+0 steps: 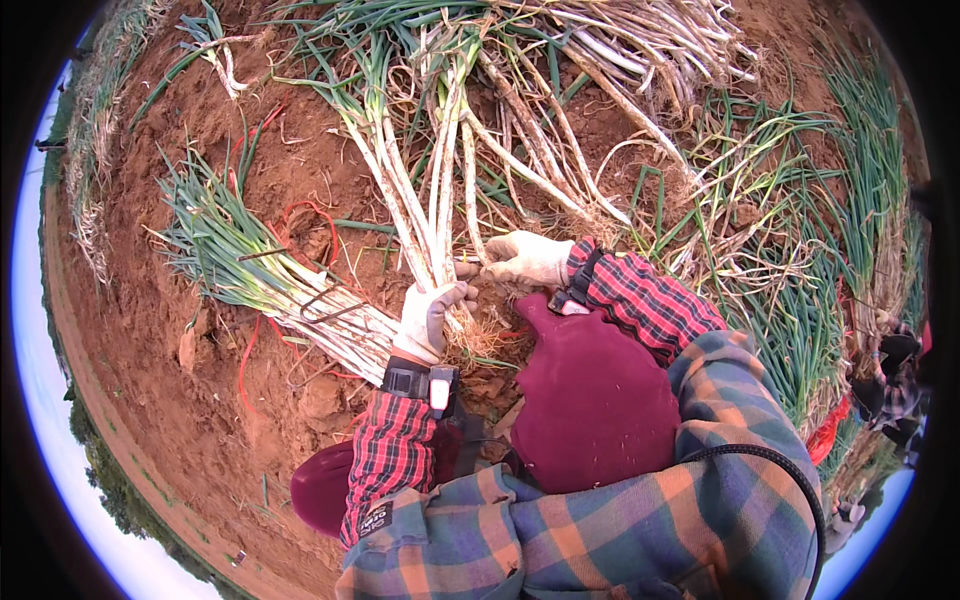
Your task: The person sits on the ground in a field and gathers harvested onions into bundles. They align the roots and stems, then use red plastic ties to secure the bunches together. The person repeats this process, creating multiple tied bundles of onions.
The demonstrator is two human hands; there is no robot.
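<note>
My left hand (431, 319), in a pale work glove, is closed round the lower white stems of several long green onions (409, 202), just above their roots. To its right, my gloved right hand (523, 259) has its fingertips at the lower end of one more green onion stem (471, 180); whether they pinch it is hard to tell. The held stems point away from me, their green tops merging with a loose heap. Left of my left hand lies a gathered bundle of green onions (337, 311), with thin, dark bent rods across it.
A large pile of green onions (637, 45) lies on the reddish soil ahead. More onions (795, 337) spread along the right. Red twine (330, 225) lies around the left bundle. A few onions (221, 56) rest at upper left. Another person (896, 375) is at the far right edge.
</note>
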